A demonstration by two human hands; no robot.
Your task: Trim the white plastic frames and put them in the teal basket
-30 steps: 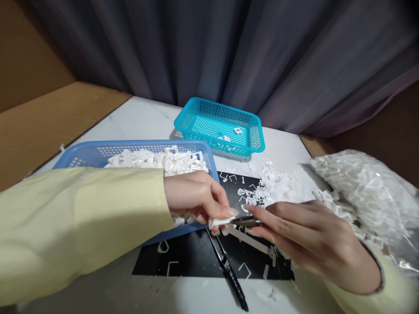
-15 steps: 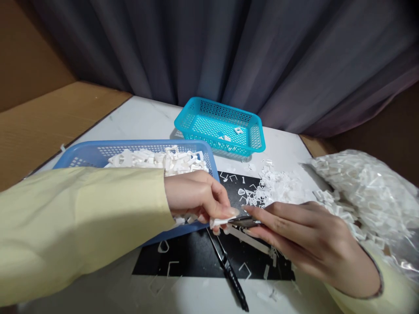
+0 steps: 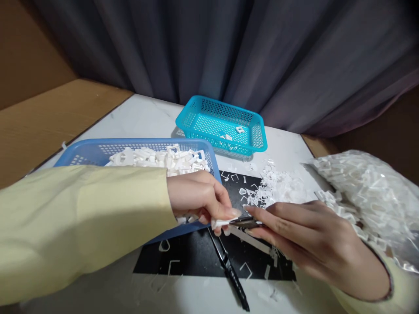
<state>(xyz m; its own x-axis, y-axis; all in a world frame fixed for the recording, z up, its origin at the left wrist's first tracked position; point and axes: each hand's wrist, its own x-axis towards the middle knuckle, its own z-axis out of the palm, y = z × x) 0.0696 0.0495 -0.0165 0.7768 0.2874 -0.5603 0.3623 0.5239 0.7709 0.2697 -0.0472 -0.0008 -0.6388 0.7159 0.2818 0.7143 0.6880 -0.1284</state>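
Observation:
My left hand (image 3: 209, 198) pinches a small white plastic piece (image 3: 224, 223) between thumb and fingers, just off the front right corner of the blue basket (image 3: 216, 168). My right hand (image 3: 314, 240) grips a dark, pointed metal tool (image 3: 247, 222), whose tip meets the right end of the white piece. Its handle is hidden by my fingers, so its exact kind does not show. Under both hands lies a black mat (image 3: 186, 257) with thin white offcuts. A black-handled utility knife (image 3: 233, 274) rests across the mat's front edge.
White plastic pieces (image 3: 157, 158) fill the blue basket. Behind it stands a turquoise basket (image 3: 262, 141) holding a few pieces. White scraps (image 3: 281, 185) are heaped behind my right hand. A clear bag (image 3: 373, 187) of white pieces lies at the right. A grey curtain (image 3: 209, 48) hangs behind.
Both hands keep nearly the same grip and position. The whole view has shifted only slightly.

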